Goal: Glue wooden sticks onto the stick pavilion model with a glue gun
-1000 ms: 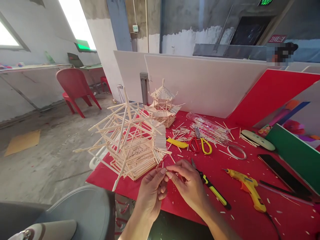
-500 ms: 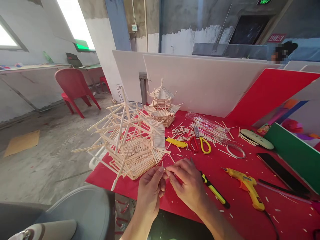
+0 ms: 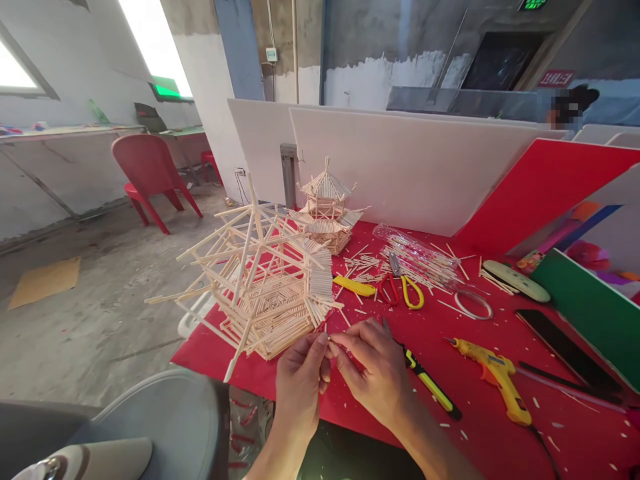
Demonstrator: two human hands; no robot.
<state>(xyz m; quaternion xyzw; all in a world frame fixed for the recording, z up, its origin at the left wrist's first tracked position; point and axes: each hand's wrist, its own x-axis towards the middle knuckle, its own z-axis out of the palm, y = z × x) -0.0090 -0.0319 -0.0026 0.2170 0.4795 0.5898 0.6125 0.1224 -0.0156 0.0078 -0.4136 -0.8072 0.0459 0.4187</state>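
Left hand [image 3: 299, 390] and right hand [image 3: 376, 375] met at 6 o'clock, fingertips pinched shut on one short stick [image 3: 332, 339], seemingly to steady it; model [image 3: 260, 287] stood just beside, at 10 o'clock

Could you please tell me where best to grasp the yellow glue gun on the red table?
Grip the yellow plastic hot glue gun by its thick handle end, from above and across its width: it lies flat on the red table, nozzle pointing up-left, black cord trailing lower right.
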